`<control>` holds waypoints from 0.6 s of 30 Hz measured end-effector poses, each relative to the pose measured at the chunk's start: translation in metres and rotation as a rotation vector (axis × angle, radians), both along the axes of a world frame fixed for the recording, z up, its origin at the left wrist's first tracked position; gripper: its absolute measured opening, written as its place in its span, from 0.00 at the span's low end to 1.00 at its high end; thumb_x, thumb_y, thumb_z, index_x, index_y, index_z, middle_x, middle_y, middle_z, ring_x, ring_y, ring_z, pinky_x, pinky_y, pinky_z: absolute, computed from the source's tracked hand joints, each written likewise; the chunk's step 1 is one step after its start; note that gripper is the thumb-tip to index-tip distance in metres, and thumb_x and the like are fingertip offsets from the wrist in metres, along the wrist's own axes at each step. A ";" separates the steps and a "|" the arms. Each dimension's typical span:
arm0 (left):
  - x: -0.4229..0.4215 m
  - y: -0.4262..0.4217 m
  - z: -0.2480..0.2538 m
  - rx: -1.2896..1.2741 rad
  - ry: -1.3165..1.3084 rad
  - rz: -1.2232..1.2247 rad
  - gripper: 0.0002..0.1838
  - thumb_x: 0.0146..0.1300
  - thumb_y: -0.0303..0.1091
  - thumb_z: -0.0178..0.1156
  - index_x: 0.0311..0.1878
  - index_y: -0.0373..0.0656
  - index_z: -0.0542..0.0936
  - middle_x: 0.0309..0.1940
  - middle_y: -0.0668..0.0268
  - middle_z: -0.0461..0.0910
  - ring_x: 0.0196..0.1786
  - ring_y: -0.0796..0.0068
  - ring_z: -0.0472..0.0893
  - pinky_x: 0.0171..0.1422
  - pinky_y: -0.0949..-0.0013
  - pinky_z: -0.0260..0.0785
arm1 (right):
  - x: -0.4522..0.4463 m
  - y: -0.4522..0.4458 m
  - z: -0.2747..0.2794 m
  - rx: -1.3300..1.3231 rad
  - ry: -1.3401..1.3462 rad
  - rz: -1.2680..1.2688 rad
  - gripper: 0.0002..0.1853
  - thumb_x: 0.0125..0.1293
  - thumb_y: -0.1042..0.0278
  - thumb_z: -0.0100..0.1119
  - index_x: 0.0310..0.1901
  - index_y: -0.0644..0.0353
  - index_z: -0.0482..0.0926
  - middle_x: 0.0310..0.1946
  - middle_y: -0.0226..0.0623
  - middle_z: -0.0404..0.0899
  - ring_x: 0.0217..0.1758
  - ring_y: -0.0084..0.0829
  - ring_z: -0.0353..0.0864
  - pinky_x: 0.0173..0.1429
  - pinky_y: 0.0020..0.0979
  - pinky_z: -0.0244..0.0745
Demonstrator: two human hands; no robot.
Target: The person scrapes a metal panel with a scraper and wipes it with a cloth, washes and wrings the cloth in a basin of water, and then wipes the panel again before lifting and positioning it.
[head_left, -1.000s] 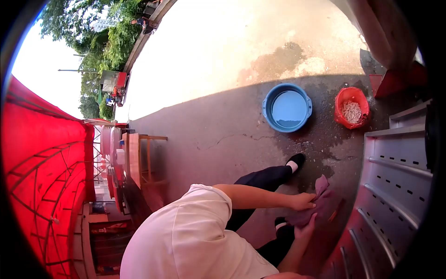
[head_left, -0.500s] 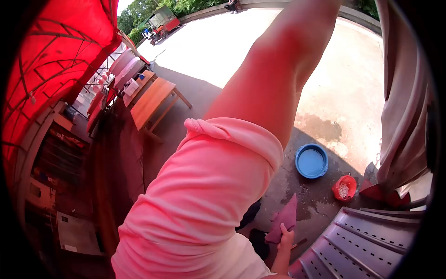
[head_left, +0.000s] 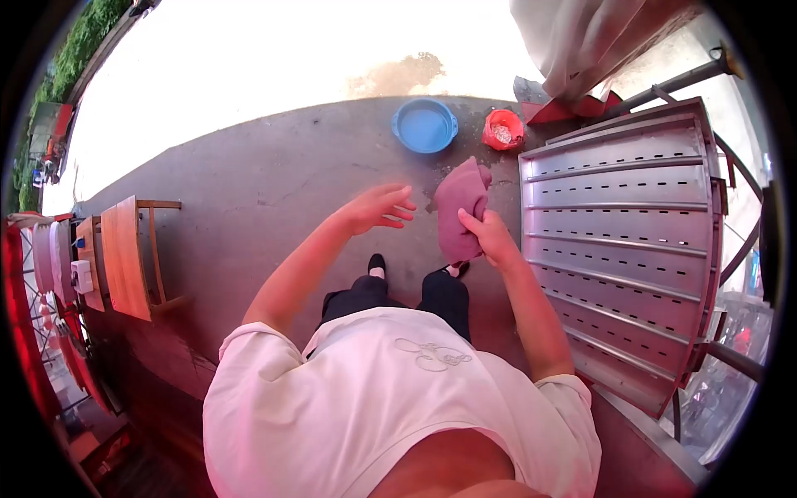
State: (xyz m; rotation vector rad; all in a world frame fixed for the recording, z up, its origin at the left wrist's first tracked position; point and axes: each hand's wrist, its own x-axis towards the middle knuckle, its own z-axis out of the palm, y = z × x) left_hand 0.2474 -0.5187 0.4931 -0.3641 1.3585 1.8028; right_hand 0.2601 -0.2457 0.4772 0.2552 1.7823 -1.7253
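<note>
A folded purple cloth (head_left: pixel 459 207) hangs in front of my body, gripped by my right hand (head_left: pixel 490 236) with the thumb laid over its face. My left hand (head_left: pixel 378 207) is raised to the left of the cloth, its fingers apart and nothing in them. It does not touch the cloth. Beyond both hands, a blue basin (head_left: pixel 424 126) sits on the ground with what looks like water inside. Beside it on the right is a red bag-lined container (head_left: pixel 503 129) with pale pieces in it.
A large slotted metal rack (head_left: pixel 618 236) stands close on my right, with a metal pole (head_left: pixel 672 89) behind its top. Wooden tables (head_left: pixel 126 257) are at the left. Pale draped fabric (head_left: pixel 598 37) hangs at the upper right.
My left arm, raised high across the view half a second ago, has come down beside the cloth. The view has turned and now shows more of the rack. My right hand still holds the cloth.
</note>
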 end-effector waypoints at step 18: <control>0.039 -0.075 -0.018 0.005 0.241 0.242 0.15 0.67 0.38 0.54 0.51 0.40 0.78 0.42 0.64 0.81 0.42 0.73 0.81 0.43 0.69 0.74 | -0.032 -0.149 0.116 0.241 0.639 0.303 0.17 0.71 0.62 0.49 0.53 0.66 0.77 0.39 0.39 0.82 0.42 0.24 0.80 0.50 0.25 0.73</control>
